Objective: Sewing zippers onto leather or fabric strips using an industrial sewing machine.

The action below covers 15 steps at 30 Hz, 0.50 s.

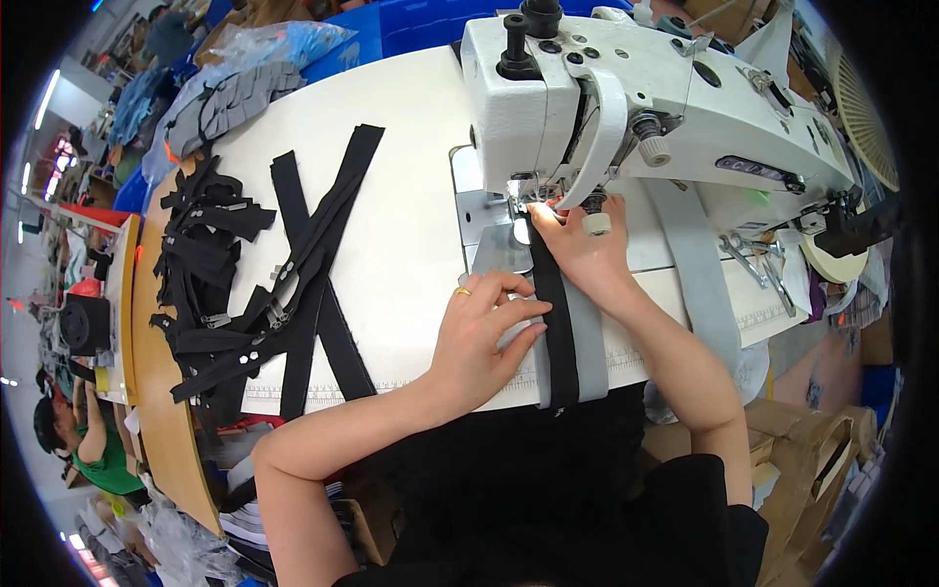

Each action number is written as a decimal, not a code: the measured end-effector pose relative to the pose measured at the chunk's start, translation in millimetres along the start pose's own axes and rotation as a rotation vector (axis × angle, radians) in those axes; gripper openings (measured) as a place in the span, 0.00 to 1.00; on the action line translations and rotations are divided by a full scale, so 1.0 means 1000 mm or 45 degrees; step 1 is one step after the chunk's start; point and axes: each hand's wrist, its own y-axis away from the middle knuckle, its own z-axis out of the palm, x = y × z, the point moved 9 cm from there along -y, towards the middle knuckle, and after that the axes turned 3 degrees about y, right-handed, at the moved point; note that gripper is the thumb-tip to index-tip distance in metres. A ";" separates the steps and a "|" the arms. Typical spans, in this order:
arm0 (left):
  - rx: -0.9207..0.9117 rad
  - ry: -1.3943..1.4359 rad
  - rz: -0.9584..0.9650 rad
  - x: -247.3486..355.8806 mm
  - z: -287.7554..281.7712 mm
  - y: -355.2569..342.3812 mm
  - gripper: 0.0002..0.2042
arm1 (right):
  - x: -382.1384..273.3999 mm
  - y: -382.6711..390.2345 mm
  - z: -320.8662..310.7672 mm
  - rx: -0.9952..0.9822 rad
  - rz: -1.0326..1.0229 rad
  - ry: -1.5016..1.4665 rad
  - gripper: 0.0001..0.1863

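Observation:
My right hand point(587, 254) is at the sewing machine's point(528, 108) needle and presser foot, thumb on a black zipper strip point(556, 347) and fingers partly hidden by machine parts. The strip lies lengthwise on a grey fabric band point(590, 364) running toward me. My left hand point(494, 342), with a gold ring, is curled at the strip's left edge, thumb and index fingertips pinched loosely on it. On the white table point(386, 245) to the left lie long black zipper strips point(333, 245) and a tangled pile of shorter ones point(196, 254).
A grey band point(699, 293) hangs over the table's right side, beside wrenches point(753, 269). Grey fabric pieces point(225, 112) and blue bins point(411, 24) are at the back. A co-worker in green point(103, 460) is at a far-left table; cardboard point(802, 470) stands lower right.

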 end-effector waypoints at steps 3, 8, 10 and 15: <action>0.012 0.012 -0.003 0.000 0.001 -0.002 0.14 | 0.010 0.002 0.006 -0.007 0.048 0.050 0.08; 0.115 0.062 -0.049 -0.010 -0.023 -0.012 0.16 | -0.008 -0.003 -0.006 0.037 -0.066 0.076 0.09; 0.177 0.047 -0.129 -0.024 -0.040 -0.029 0.17 | -0.003 -0.001 -0.004 0.067 -0.039 0.142 0.09; -0.216 -0.508 -0.051 -0.074 -0.035 -0.071 0.19 | -0.016 0.000 -0.003 0.040 -0.090 0.249 0.10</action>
